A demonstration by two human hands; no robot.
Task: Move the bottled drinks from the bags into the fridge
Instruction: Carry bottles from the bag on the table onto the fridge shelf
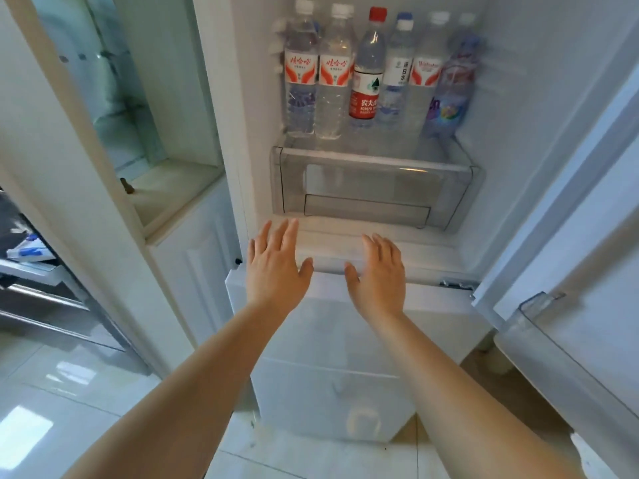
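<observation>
**Six bottles shelved, both hands empty**

Six bottled drinks [377,70] stood upright in a row on the far fridge shelf [373,157]; no bags were in view, so the remainder could not be judged. Left hand [275,267] and right hand [380,271] hovered near, fingers spread, holding nothing. Bottles: clear ribbed plastic, glossy labels. Drawer [377,188] below: translucent, boxy.
</observation>
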